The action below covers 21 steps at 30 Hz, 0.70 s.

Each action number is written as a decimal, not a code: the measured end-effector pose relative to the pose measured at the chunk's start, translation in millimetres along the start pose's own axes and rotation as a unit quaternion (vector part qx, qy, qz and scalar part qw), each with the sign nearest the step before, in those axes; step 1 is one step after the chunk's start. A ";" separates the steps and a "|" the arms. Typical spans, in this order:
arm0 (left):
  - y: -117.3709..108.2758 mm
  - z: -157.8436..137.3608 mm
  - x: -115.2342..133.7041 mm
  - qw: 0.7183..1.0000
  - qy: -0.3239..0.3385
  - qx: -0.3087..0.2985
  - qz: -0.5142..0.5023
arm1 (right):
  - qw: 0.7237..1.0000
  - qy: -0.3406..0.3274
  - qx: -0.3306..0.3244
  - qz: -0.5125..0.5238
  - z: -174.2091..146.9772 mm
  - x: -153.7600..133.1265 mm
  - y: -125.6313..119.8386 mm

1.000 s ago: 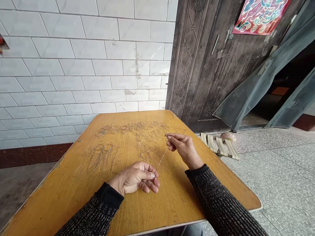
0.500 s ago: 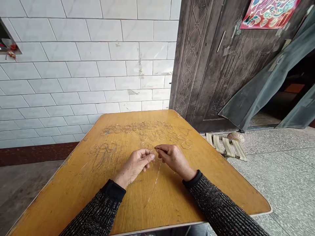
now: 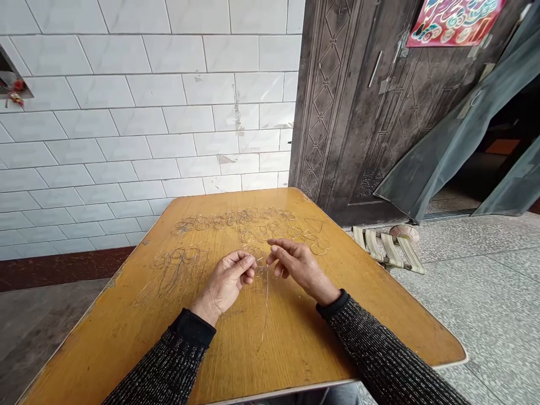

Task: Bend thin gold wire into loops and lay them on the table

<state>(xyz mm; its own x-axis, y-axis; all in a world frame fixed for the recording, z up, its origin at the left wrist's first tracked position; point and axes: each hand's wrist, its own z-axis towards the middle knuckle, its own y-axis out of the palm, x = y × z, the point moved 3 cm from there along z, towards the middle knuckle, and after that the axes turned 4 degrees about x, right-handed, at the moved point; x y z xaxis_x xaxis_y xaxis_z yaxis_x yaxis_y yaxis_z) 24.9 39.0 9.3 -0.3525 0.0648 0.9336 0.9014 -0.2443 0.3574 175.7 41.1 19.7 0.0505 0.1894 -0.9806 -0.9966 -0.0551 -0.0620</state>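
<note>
My left hand (image 3: pixel 230 279) pinches a thin copper-coloured wire (image 3: pixel 267 304) between thumb and forefinger, above the middle of the wooden table (image 3: pixel 295 349). From the fingertips the wire runs a short way right, then its long tail hangs down toward me. My right hand (image 3: pixel 298 269) is right beside it, forefinger stretched out and thumb apart from it. Its fingertips are close to the bend of the wire; whether they touch it is hard to tell. Behind the hands lie wire loops (image 3: pixel 253 247), partly hidden by the fingers.
Rows of shaped wire loops (image 3: pixel 217 222) lie along the table's far part. At the left is a bunch of looped wires with long tails (image 3: pixel 175 259). A tiled wall (image 3: pixel 147 118) and a dark carved door (image 3: pixel 337 112) stand behind; a strapped stool (image 3: pixel 388 250) is at the right.
My right hand has loosened its pinch and spread its fingers, moving slightly away from my left. The wire's tail has swung to hang straighter. My left hand has shifted slightly left.
</note>
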 end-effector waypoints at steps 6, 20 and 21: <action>-3.1 1.9 2.9 0.999 0.027 0.002 -0.045 | 0.997 0.049 -0.054 0.034 -3.9 1.8 3.0; -7.4 4.1 4.0 0.995 0.076 0.046 -0.041 | 0.980 0.095 -0.149 0.093 -7.8 8.4 13.8; -7.7 4.4 3.7 0.995 0.078 0.048 -0.039 | 0.980 0.093 -0.149 0.094 -8.1 9.2 14.8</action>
<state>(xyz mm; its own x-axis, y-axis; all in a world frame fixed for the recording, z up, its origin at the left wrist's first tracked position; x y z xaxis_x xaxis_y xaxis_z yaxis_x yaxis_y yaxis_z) 17.7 45.4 10.1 -0.4504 -0.0731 0.8898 0.8869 -0.1514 0.4365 162.0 34.1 8.2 -0.0927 -0.0314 -0.9952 -0.9271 -0.3619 0.0978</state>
